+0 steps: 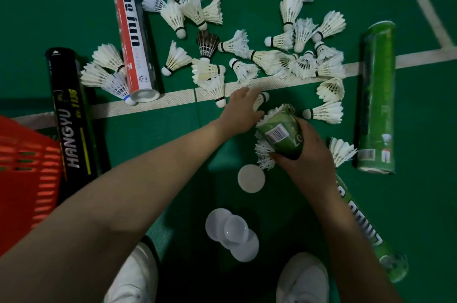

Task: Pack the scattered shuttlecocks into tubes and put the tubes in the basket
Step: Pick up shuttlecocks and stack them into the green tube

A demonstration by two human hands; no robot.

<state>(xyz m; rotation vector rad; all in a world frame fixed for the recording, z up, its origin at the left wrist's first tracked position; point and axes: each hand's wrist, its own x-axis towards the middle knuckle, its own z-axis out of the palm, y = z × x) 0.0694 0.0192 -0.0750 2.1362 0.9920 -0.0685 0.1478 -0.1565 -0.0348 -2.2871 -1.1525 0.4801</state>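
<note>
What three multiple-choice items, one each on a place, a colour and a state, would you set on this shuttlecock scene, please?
1. Where is the red basket?
A. At the left edge, beside the black HANGYU tube.
B. Between the shoes.
C. At the top right corner.

2. What colour are the odd shuttlecock's feathers?
A. Yellow.
B. Dark.
C. Blue.

3. How is the green tube in the right hand?
A. Capped.
B. Lying flat on the floor.
C. Open, with feathers at its mouth.

Answers: 1 A, the basket fills the left edge next to that tube; 2 B, it stands dark among white ones; 3 C, white feathers show at the uncapped end.
</note>
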